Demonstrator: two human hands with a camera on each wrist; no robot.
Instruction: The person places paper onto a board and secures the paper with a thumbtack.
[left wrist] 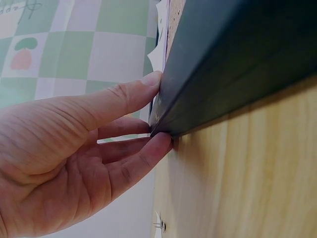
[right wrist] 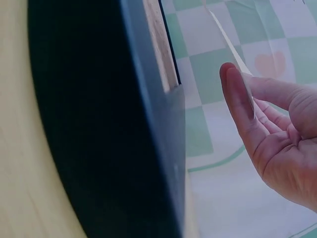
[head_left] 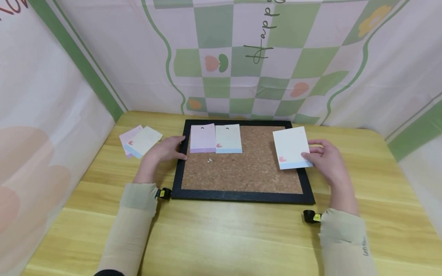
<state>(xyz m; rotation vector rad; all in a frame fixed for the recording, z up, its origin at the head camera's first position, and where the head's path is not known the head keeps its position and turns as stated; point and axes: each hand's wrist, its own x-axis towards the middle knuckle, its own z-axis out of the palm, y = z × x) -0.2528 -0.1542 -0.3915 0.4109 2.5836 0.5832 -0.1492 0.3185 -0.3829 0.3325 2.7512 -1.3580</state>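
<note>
A black-framed cork board lies on the wooden table. My left hand holds its left edge; in the left wrist view the thumb touches the black frame, with a fingertip at its lower edge. Over the board's right side, my right hand pinches a white note card with a blue bottom band and a small pink print. A purple card and a white card sit side by side at the board's upper left, each with a pin near its top.
Several small pins are on the cork below the purple card. Left of the board, a white card overlaps a purple one on the table. A checked green-and-white cloth hangs behind the table.
</note>
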